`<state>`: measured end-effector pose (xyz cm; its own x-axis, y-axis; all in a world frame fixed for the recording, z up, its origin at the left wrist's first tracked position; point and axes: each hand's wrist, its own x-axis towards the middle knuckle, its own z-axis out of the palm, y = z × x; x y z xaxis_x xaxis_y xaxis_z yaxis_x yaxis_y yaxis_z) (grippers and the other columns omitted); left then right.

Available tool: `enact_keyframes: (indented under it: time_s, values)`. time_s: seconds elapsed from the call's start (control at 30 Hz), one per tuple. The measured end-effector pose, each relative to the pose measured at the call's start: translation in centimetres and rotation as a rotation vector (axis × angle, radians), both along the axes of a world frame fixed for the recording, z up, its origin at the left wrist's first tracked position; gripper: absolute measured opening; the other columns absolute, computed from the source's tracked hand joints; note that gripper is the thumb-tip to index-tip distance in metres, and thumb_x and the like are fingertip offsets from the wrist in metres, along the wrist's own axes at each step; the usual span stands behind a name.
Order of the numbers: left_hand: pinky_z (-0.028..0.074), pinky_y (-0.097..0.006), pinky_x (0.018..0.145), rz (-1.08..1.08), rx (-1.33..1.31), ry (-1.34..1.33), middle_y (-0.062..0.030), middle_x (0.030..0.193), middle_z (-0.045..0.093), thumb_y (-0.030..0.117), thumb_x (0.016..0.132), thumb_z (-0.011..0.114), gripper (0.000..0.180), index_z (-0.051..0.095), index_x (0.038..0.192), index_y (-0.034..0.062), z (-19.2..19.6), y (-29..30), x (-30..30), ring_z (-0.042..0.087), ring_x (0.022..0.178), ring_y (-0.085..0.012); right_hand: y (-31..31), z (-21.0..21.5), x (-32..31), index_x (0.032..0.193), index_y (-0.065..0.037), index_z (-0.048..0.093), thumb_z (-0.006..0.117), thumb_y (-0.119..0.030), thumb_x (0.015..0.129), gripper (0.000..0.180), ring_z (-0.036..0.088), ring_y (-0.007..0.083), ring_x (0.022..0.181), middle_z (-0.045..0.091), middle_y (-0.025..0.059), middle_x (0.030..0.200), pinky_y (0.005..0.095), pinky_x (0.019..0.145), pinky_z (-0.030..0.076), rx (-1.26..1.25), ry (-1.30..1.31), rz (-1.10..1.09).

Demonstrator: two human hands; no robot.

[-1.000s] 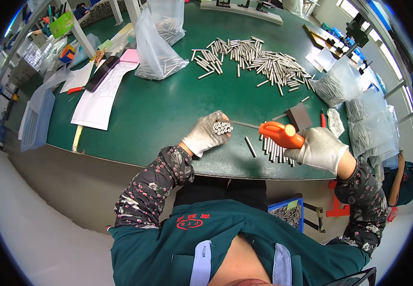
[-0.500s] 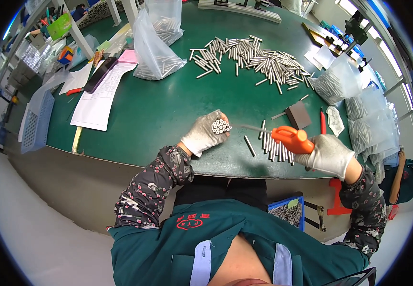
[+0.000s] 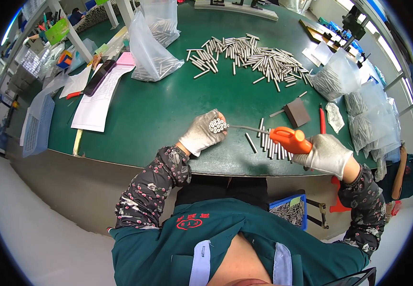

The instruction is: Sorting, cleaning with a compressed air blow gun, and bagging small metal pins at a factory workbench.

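Observation:
My left hand (image 3: pixel 202 132), in a white work glove, is closed round a bundle of short metal pins (image 3: pixel 218 126) whose round ends face up toward me. With my gloved right hand (image 3: pixel 329 155) I grip an orange air blow gun (image 3: pixel 290 139). Its thin, bent metal nozzle (image 3: pixel 249 128) points left, and the tip is at the right edge of the pin ends. Whether it touches them I cannot tell. Beneath the blow gun, a row of loose pins (image 3: pixel 272 148) lies on the green table (image 3: pixel 159 109), with a single pin (image 3: pixel 251 143) just left of it.
A large heap of pins (image 3: pixel 263 62) spreads across the far table. Clear bags of pins (image 3: pixel 333 81) stand at the right; another bag (image 3: pixel 151 57) is at the far left. A dark block (image 3: pixel 296 112), red pen (image 3: pixel 322 119), papers (image 3: pixel 94 105) and blue bin (image 3: pixel 290 209) surround me.
The view has shifted slightly. Both hands keep nearly the same pose, with the nozzle tip still beside the bundled pin ends.

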<state>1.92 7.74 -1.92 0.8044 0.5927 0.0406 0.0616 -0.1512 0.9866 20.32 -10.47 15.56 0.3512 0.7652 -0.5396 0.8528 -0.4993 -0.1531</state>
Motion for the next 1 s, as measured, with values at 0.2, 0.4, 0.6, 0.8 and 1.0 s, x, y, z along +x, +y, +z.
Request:
enact_keyframes:
  time_s: [0.2, 0.4, 0.6, 0.8, 1.0]
  values:
    - [0.047, -0.021, 0.069, -0.021, -0.026, -0.017, 0.0005, 0.078, 0.057, -0.003, 0.068, 0.067, 0.026, 0.050, 0.086, 0.0057, 0.0, 0.0, -0.1, 0.057, 0.074, -0.0076, 0.6, -0.5, 0.0, 0.083, -0.006, 0.064, 0.058, -0.051, 0.071, 0.047, 0.059, 0.0335, 0.063, 0.059, 0.0167, 0.064, 0.0392, 0.062, 0.045, -0.002, 0.000, 0.061]
    - [0.048, -0.021, 0.068, 0.000, -0.014, -0.053, 0.0001, 0.078, 0.057, -0.004, 0.068, 0.066, 0.026, 0.050, 0.085, 0.0059, -0.3, 0.0, 0.1, 0.058, 0.074, -0.0082, 0.2, -0.8, 0.7, 0.087, -0.005, 0.063, 0.061, -0.045, 0.070, 0.043, 0.060, 0.0257, 0.058, 0.061, 0.0106, 0.063, 0.0358, 0.060, 0.046, 0.078, 0.101, -0.033]
    - [0.050, -0.022, 0.066, -0.031, -0.048, -0.050, -0.0021, 0.079, 0.057, -0.003, 0.067, 0.065, 0.026, 0.050, 0.087, 0.0041, -0.3, -0.1, 0.0, 0.059, 0.072, -0.0095, -3.1, -2.1, 6.7, 0.082, -0.002, 0.059, 0.065, -0.036, 0.072, 0.035, 0.046, 0.0096, 0.039, 0.051, 0.0018, 0.055, 0.0233, 0.038, 0.037, 0.416, 0.463, -0.463]
    - [0.048, -0.021, 0.068, -0.035, -0.064, -0.019, 0.0003, 0.079, 0.056, -0.005, 0.067, 0.066, 0.028, 0.050, 0.088, 0.0060, 0.3, -0.1, -0.3, 0.057, 0.074, -0.0080, -7.0, -9.5, 18.6, 0.085, -0.008, 0.051, 0.064, -0.038, 0.077, 0.034, 0.047, 0.0129, 0.045, 0.050, 0.0018, 0.062, 0.0279, 0.038, 0.041, 0.776, 0.415, -0.775]
    - [0.047, -0.021, 0.070, -0.043, -0.187, -0.056, -0.0007, 0.082, 0.055, -0.008, 0.068, 0.064, 0.030, 0.049, 0.090, 0.0061, -0.2, 0.0, -0.1, 0.056, 0.078, -0.0090, -8.1, -17.2, 24.9, 0.099, -0.003, 0.056, 0.066, -0.025, 0.077, 0.032, 0.050, 0.0111, 0.056, 0.056, 0.0035, 0.069, 0.0254, 0.053, 0.040, 0.854, 0.331, -0.831]
